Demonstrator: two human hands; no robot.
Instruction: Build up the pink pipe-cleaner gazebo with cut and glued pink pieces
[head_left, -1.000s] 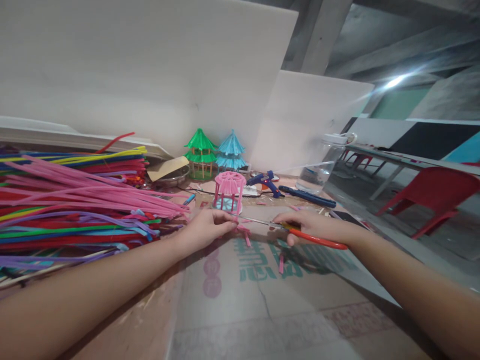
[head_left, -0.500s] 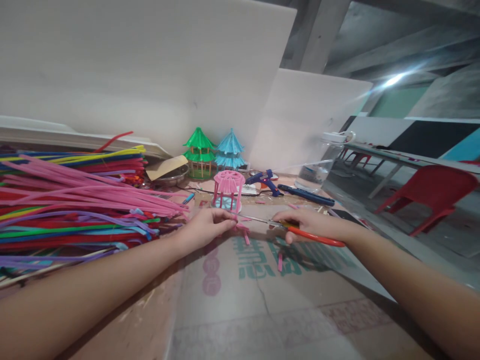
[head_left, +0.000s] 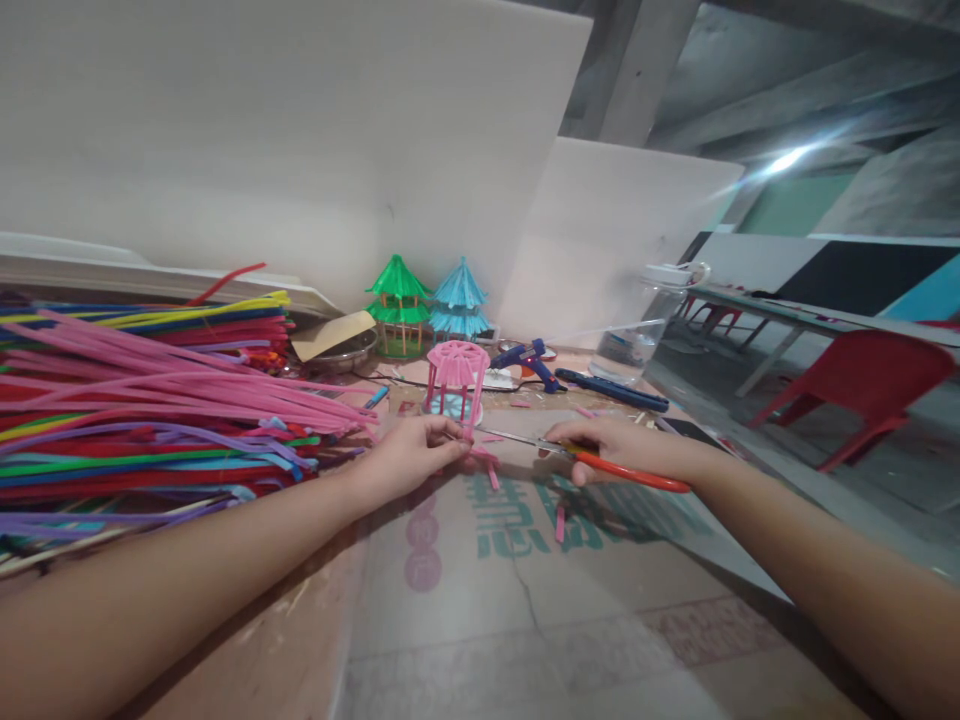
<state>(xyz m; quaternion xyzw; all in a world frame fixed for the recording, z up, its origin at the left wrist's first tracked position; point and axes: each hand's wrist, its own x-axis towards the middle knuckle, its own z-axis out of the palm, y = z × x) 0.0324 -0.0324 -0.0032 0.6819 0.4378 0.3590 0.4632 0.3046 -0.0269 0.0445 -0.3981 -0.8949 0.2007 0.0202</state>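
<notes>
My left hand (head_left: 416,452) pinches a short pink pipe cleaner piece (head_left: 486,462) just above the cardboard-covered table (head_left: 480,590). My right hand (head_left: 611,445) grips orange-handled scissors (head_left: 600,462), whose blades point left toward the pink piece and nearly meet my left fingertips. A cut pink bit (head_left: 559,523) lies on the cardboard below the scissors. Just behind my hands stands a small pink pipe-cleaner pavilion frame (head_left: 454,383).
A big pile of coloured pipe cleaners (head_left: 150,400) fills the left side. Green (head_left: 397,305) and blue (head_left: 459,300) pavilion models stand at the back wall, near a blue glue gun (head_left: 531,362), a metal bowl (head_left: 341,352) and a clear jar (head_left: 641,330). Red chairs (head_left: 862,385) stand to the right.
Almost nothing moved; both hands stay together at the pink piece, and the view has shifted very slightly.
</notes>
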